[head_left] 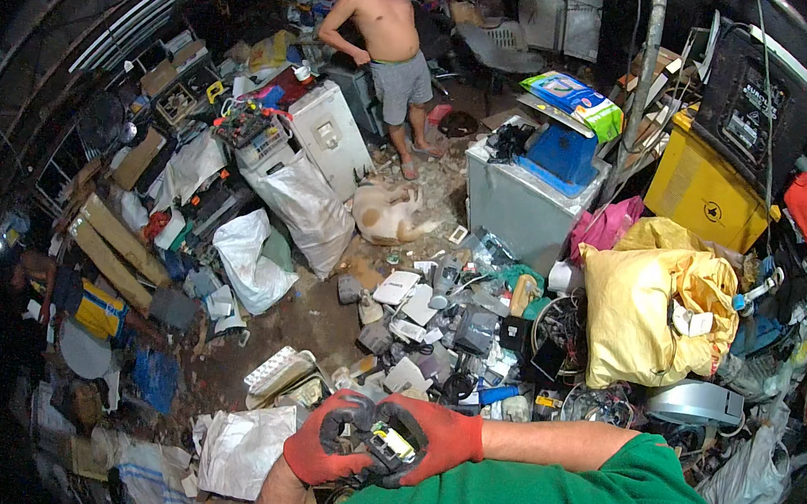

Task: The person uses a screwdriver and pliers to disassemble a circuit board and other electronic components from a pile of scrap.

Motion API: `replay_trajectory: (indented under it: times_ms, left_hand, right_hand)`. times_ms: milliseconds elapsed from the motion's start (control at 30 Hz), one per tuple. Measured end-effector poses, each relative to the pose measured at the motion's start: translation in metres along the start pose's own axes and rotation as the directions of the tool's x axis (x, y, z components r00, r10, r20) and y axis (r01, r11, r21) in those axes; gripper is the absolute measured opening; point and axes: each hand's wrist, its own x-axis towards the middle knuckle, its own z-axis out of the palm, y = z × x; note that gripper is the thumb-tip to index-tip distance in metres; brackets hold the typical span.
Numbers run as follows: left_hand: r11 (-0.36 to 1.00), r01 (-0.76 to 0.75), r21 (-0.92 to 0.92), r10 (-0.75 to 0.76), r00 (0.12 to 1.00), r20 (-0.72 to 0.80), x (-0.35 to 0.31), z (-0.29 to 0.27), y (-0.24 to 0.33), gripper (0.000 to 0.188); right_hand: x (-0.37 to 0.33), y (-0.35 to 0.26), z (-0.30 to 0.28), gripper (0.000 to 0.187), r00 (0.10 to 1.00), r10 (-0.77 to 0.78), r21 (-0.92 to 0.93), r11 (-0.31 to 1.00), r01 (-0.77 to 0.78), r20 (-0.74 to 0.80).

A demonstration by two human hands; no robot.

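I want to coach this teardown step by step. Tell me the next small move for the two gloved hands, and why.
Probably a turn of the small part to bring another side up. Both hands grip it close to the chest: the left hand cups it from below and the right hand wraps over its top, so only a yellow and white patch shows between the fingers. It seems to be in one piece.
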Motion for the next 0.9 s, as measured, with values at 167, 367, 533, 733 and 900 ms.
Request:
replay_trajectory:
  times_ms: [167,367,533,733,900]
  left_hand:
    - [0.996,-0.012,-0.091,0.001,0.992,-0.122,0.003,0.006,-0.014,0.06]
    - [0.96,0.055,-0.275,-0.128,0.958,-0.255,-0.003,0.015,-0.029,0.064]
    - [0.968,0.015,-0.25,-0.093,0.948,-0.303,0.0,0.024,-0.033,0.071]
    - [0.996,0.082,-0.044,-0.092,0.935,-0.343,0.004,0.043,-0.018,0.083]
    - [0.999,0.01,0.036,0.0,0.959,-0.283,0.014,0.037,0.002,0.073]
  right_hand:
    - [0.0,0.009,0.005,0.078,0.996,0.073,0.01,0.997,-0.072,-0.058]
    - [-0.002,0.013,0.006,0.077,0.986,0.134,0.008,0.991,-0.134,-0.096]
    - [-0.005,0.012,0.006,0.094,0.978,0.124,-0.019,0.991,-0.129,-0.167]
    - [-0.013,0.02,0.014,0.097,0.969,0.155,-0.048,0.985,-0.167,-0.192]
    - [-0.016,0.018,0.002,0.096,0.989,0.095,0.006,0.995,-0.095,-0.112]
